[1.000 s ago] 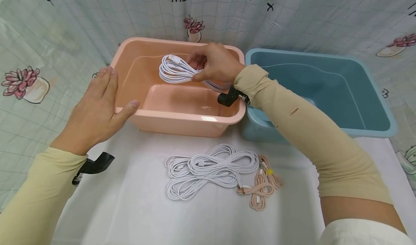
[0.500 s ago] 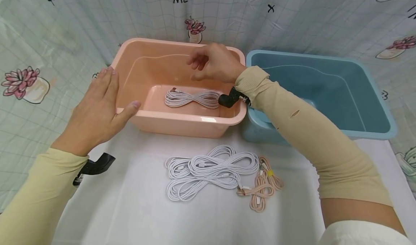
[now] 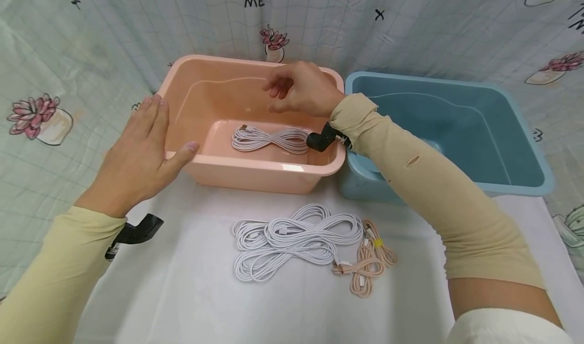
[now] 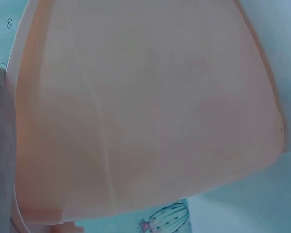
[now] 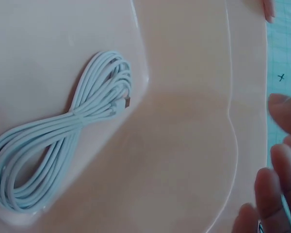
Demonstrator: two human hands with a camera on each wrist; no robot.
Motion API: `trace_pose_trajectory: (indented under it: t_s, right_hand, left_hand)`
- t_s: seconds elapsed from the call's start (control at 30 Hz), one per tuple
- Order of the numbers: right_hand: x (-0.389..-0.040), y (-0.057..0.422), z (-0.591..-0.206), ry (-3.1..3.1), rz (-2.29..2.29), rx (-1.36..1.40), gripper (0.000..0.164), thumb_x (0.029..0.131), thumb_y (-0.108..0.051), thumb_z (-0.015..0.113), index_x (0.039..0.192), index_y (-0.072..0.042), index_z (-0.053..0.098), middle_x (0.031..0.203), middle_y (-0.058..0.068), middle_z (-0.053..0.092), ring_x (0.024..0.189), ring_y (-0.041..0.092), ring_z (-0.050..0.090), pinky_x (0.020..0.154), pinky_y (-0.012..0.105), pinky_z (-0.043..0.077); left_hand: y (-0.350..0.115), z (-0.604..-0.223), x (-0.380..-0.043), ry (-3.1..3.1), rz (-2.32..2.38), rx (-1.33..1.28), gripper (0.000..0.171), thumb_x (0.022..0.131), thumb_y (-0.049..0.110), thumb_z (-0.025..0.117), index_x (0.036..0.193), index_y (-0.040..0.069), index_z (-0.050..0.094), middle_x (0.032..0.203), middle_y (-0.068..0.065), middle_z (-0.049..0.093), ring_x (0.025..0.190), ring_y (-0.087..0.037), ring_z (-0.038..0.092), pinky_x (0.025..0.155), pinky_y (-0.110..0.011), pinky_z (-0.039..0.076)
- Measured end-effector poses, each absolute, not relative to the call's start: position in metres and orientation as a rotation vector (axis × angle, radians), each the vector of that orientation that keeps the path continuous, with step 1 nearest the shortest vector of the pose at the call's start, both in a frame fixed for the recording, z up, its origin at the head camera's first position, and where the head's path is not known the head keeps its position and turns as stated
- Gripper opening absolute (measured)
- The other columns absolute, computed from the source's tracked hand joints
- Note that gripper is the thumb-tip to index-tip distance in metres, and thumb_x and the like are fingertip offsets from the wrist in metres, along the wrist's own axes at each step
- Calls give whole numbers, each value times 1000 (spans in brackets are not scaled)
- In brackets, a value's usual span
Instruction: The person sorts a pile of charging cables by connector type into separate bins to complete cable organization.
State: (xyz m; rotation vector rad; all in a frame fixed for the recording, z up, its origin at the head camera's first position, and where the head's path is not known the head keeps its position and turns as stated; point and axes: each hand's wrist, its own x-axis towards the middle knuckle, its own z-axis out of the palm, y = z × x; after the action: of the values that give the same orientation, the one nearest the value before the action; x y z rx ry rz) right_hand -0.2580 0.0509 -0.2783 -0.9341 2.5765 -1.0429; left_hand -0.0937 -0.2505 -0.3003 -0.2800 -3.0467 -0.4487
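Note:
A white cable bundle, tied in a figure-eight, lies on the floor of the pink plastic bin. Above it hovers my right hand, fingers loosely bent with nothing between them. In the right wrist view the white cable shows its plug end, and the fingertips are apart from it. My left hand rests on the bin's left rim, fingers straight and thumb out over the front edge. The left wrist view shows mostly the bin's wall.
A blue plastic bin stands at the right, beside the pink one. In front of them, several white cable bundles lie overlapped on the white tabletop, next to several peach cable bundles. A printed curtain hangs behind.
A second ago my right hand held the white cable bundle in the air inside the pink bin. It has let go, and the cable has dropped to the bin floor. The left hand stays put.

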Motion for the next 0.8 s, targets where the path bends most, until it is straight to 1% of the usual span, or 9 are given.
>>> trace_pose_trajectory:
  t_s: [0.13,0.33,0.57,0.8]
  right_hand:
    - [-255,49,-273,2576,-1047,-965,33,84,-14,84,115,-8,75,104,7,72,90,12,65,81,21,55]
    - [-248,47,-264,2583,-995,-985,30,84,-16,84,113,-12,75,107,8,74,91,11,65,81,21,54]
    - [-234,51,-251,2598,-966,-1103,28,84,-19,84,110,-14,76,104,1,75,90,8,67,80,20,53]
    - [-217,58,-237,2596,-999,-1169,28,85,-18,83,112,-15,77,103,0,74,89,4,66,85,22,56]
  left_hand:
    - [-251,-299,-92,-3055,-461,-275,95,105,63,38,164,-3,3,174,-22,-2,164,-40,-2,134,-57,6]
    - [-250,-298,-93,-3076,-455,-272,97,104,66,36,164,-1,0,175,-19,-4,164,-38,-4,132,-60,8]
    - [-249,-299,-95,-3067,-438,-281,97,104,66,35,164,-2,0,174,-21,-3,164,-40,-3,133,-59,9]
    - [-249,-301,-95,-3069,-438,-260,97,104,66,34,164,-1,-1,174,-21,-5,164,-39,-3,132,-61,10]
